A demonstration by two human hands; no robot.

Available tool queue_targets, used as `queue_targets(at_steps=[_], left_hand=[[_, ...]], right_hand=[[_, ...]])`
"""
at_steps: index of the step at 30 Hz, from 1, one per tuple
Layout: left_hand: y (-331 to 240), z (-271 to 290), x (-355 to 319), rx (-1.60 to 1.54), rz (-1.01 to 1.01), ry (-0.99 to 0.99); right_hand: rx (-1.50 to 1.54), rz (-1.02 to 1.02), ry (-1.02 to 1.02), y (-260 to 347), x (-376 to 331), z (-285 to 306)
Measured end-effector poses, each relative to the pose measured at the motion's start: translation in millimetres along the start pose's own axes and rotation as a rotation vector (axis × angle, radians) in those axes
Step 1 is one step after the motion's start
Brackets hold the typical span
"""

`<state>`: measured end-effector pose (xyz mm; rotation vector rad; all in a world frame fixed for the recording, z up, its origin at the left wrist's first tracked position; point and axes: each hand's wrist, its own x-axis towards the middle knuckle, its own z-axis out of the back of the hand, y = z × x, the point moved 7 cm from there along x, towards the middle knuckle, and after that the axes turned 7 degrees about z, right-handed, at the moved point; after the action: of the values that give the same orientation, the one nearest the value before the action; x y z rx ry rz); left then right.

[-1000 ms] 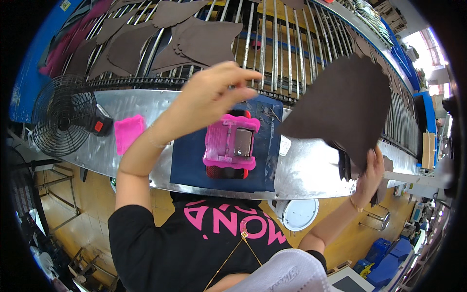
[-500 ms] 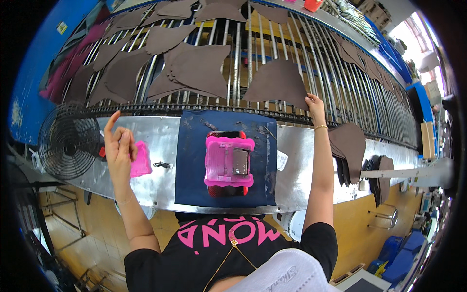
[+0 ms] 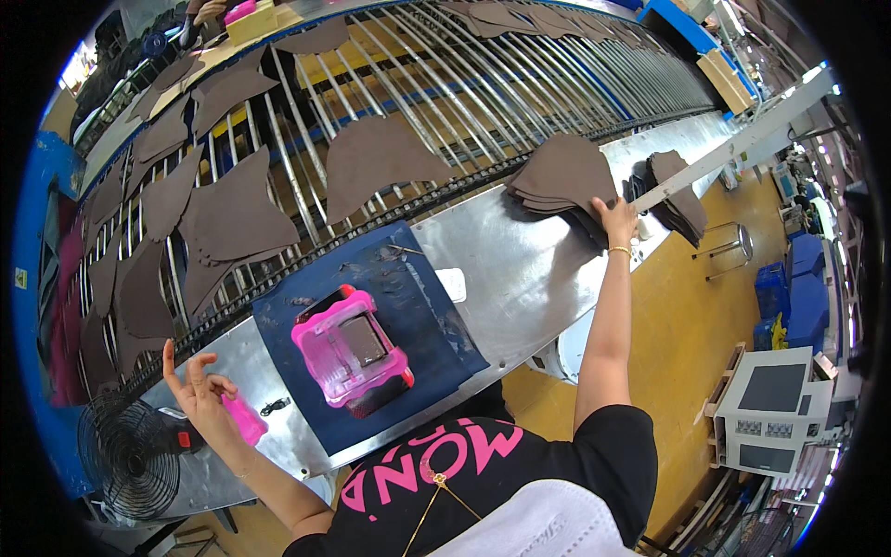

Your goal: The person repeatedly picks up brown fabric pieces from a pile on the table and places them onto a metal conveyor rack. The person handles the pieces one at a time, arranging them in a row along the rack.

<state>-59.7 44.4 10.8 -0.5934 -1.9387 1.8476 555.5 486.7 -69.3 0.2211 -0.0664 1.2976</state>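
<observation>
My right hand (image 3: 617,225) reaches out to the right, fingers bent at the front corner of a stack of flat brown cut pieces (image 3: 561,172), pinching its edge; how many layers it grips is hidden. My left hand (image 3: 199,388) is raised over the left of the metal table, empty, fingers apart. Just beside it lies a pink scalloped piece (image 3: 244,420). Between my arms, a pink scalloped frame (image 3: 320,357) on a red and black base sits on a dark blue sheet (image 3: 422,348). A single brown piece (image 3: 380,167) lies on the conveyor bars beyond the sheet.
A conveyor of metal bars (image 3: 483,88) runs along the table's far side, carrying several brown pieces. A wire-guarded fan (image 3: 130,455) stands at the left. Near the right-hand stack, a pale beam (image 3: 733,148) crosses above another brown pile (image 3: 682,200). Another person's hand (image 3: 209,11) shows far away.
The view has swung to the right. My right hand has let go of the brown piece on the conveyor and moved to the stack at the right. My left hand stays raised.
</observation>
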Motion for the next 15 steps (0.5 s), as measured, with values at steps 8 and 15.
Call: queue_targets(at_steps=[8, 15], left_hand=[[-2, -19, -4, 0.058, -0.044, 0.054], [0, -12, -19, 0.092, -0.016, -0.006]], right_hand=[[-0.029, 0.016, 0.087, 13, -4, 4], [0.027, -0.069, 0.023, 18, -12, 16]])
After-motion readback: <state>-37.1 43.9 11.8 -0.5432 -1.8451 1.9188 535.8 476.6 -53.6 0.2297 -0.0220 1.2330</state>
